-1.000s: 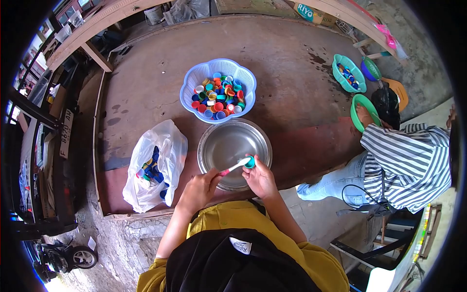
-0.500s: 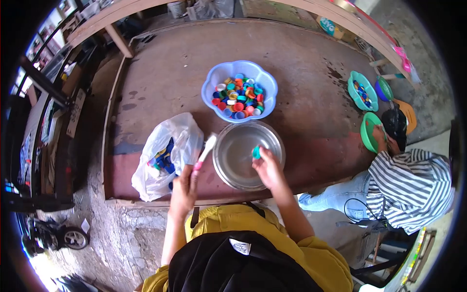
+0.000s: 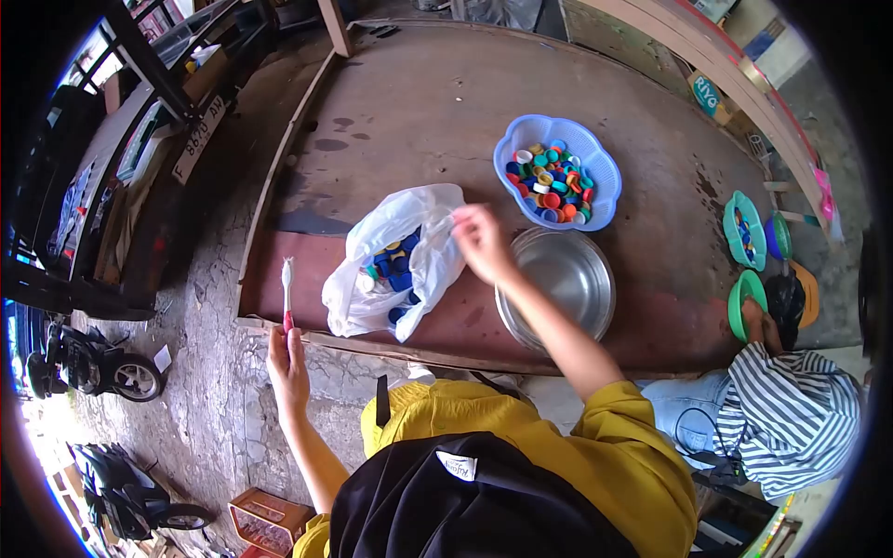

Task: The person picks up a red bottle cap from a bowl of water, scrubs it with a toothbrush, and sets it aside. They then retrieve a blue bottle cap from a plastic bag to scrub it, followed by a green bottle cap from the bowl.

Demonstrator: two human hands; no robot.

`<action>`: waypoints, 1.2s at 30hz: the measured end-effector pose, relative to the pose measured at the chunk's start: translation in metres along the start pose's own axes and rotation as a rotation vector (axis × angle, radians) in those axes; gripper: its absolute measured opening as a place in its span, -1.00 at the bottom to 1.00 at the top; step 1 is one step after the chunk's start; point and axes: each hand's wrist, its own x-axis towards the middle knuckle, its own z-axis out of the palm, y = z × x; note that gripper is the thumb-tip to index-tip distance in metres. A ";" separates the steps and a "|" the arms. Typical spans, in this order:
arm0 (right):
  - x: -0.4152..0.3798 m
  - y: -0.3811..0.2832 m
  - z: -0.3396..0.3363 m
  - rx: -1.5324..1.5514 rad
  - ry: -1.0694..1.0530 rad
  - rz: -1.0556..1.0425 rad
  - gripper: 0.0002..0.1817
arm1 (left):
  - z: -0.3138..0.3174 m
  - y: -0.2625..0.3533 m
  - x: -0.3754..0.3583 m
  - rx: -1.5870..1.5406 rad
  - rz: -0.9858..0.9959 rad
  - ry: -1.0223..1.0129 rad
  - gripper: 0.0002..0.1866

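Note:
My left hand [image 3: 289, 372] is closed round the red-and-white handle of a toothbrush [image 3: 287, 290], held bristles up beyond the table's front edge. My right hand [image 3: 484, 246], somewhat blurred, has its fingers bent at the right rim of a white plastic bag [image 3: 358, 302] and appears to pinch it. Mostly blue bottle caps [image 3: 395, 267] show through the bag's opening. No cap shows in the right fingers. Under my right forearm stands a steel basin [image 3: 595, 307]. Behind it, a blue scalloped basket [image 3: 606, 177] holds bottle caps of many colours [image 3: 549, 179].
A person in a striped shirt [image 3: 791, 409] sits at the right, a hand in a green bowl [image 3: 737, 312]. A teal basket [image 3: 730, 228] with caps stands beyond it. The brown table [image 3: 400, 112] has a raised edge. Motorcycles [image 3: 102, 363] stand at the left.
My view has turned, shifting the scene rightward. My right hand moved left from the basin to the bag, and the teal cap it held is out of sight. My left hand carried the toothbrush left, away from the bag.

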 end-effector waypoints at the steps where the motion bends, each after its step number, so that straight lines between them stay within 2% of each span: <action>1: -0.006 -0.007 0.022 -0.068 -0.142 0.021 -0.86 | -0.004 -0.001 0.002 0.018 0.007 -0.005 -0.77; 3: -0.013 -0.002 0.066 -0.190 -0.309 -0.338 -0.90 | -0.009 0.000 0.005 0.053 0.023 -0.015 -0.77; 6: -0.020 0.002 0.115 -0.438 -0.546 -0.269 -0.87 | -0.015 0.001 0.010 0.077 0.029 -0.037 -0.78; 7: -0.019 0.005 0.125 -0.558 -0.536 -0.419 -0.86 | -0.016 0.000 0.012 0.072 0.025 -0.046 -0.79; 9: -0.019 0.013 0.141 -0.731 -0.535 -0.466 -0.85 | -0.021 -0.011 0.016 0.042 -0.002 -0.067 -0.81; 12: -0.020 0.028 0.148 -0.770 -0.481 -0.524 -0.91 | -0.029 -0.005 0.020 0.058 -0.002 -0.083 -0.81; 15: -0.023 0.013 0.130 -0.617 -0.519 -0.376 -0.93 | -0.035 -0.004 0.023 0.048 -0.049 -0.103 -0.81; 18: -0.042 -0.005 0.112 -0.169 -0.255 -0.176 -0.92 | -0.033 -0.002 0.030 0.004 -0.027 -0.122 -0.81; 21: -0.059 -0.014 0.079 -0.093 -0.142 -0.081 -0.92 | -0.020 0.003 0.035 -0.080 -0.012 -0.142 -0.79; 23: -0.077 -0.017 0.057 0.113 -0.076 0.071 -0.90 | -0.008 0.029 0.035 -0.108 0.006 -0.245 -0.77; 25: -0.093 -0.013 0.044 0.618 0.096 0.252 -0.84 | 0.010 0.046 0.034 -0.105 0.021 -0.332 -0.76; 26: -0.103 -0.013 0.020 0.590 0.062 0.392 -0.76 | 0.020 0.050 0.034 -0.106 0.037 -0.391 -0.76; 27: -0.107 -0.028 0.004 0.680 0.155 0.487 -0.72 | 0.030 0.053 0.033 -0.109 0.037 -0.455 -0.77; 29: -0.122 -0.028 -0.020 0.803 0.330 0.483 -0.70 | 0.054 0.053 0.027 -0.108 0.094 -0.549 -0.78; 33: -0.149 -0.008 -0.059 0.366 0.540 0.468 -0.67 | 0.094 0.075 0.008 0.031 0.202 -0.733 -0.79; 36: -0.161 0.011 -0.084 -0.181 0.524 0.396 -0.63 | 0.116 0.089 -0.005 0.038 0.232 -0.841 -0.78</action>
